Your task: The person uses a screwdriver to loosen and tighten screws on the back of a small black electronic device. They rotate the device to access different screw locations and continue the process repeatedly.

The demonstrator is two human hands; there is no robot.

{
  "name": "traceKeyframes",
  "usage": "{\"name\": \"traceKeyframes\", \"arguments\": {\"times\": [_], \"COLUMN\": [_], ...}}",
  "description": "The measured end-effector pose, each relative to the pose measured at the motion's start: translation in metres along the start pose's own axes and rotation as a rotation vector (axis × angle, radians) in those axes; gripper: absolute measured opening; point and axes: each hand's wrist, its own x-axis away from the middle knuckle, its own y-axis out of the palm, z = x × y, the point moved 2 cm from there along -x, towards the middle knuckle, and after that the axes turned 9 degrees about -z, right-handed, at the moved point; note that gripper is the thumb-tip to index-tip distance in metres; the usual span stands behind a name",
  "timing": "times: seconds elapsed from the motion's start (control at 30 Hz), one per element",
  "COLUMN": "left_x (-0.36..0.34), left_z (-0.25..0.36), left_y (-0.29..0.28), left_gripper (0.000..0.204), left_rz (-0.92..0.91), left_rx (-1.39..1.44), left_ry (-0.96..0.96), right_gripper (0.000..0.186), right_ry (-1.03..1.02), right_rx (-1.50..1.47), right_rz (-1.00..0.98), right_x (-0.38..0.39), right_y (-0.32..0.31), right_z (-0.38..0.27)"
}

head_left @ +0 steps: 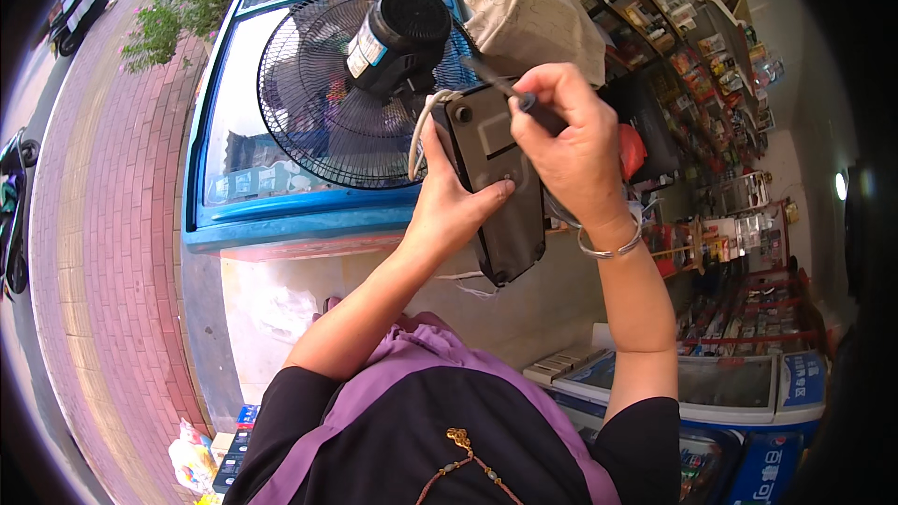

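Observation:
A dark grey, box-shaped device [488, 164] with round feet at its corners is held up in front of me, its underside facing me. My left hand [449, 201] grips its left edge, the thumb lying on the underside. A pale cable [417, 140] loops out beside the fingers at its upper left. My right hand [572, 131] is closed round the dark handle of a screwdriver [529, 103], over the upper right edge of the device. The blurred shaft points up and left, away from the underside. A bracelet [613, 248] circles my right wrist.
Behind the device, a black fan [323, 93] rests on a blue-framed glass-topped chest freezer [281, 210]. A cloth-covered object [528, 9] adjoins it. Shelves of goods [711, 65] line the right side; another cooler [720, 388] stands lower right. Brick paving [108, 224] lies left.

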Motion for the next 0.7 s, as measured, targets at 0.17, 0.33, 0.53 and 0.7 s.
{"name": "traceKeyframes", "arguments": {"times": [0.17, 0.33, 0.53, 0.7], "left_x": [0.001, 0.009, 0.023, 0.019], "left_z": [0.005, 0.017, 0.026, 0.023], "left_y": [-0.004, -0.016, -0.031, -0.013], "left_gripper": [0.108, 0.084, 0.07, 0.06], "left_rz": [-0.023, 0.022, 0.073, 0.084], "left_rx": [0.126, 0.114, -0.017, -0.125], "left_ry": [-0.01, -0.127, -0.227, -0.196], "right_gripper": [0.009, 0.021, 0.024, 0.019], "right_ry": [0.318, 0.655, 0.622, 0.582], "right_rx": [-0.254, -0.33, -0.144, 0.034], "right_rz": [0.272, 0.096, -0.095, -0.344], "right_x": [0.046, 0.133, 0.151, 0.151], "right_y": [-0.051, 0.015, 0.083, 0.1], "right_z": [0.092, 0.212, 0.238, 0.244]}}
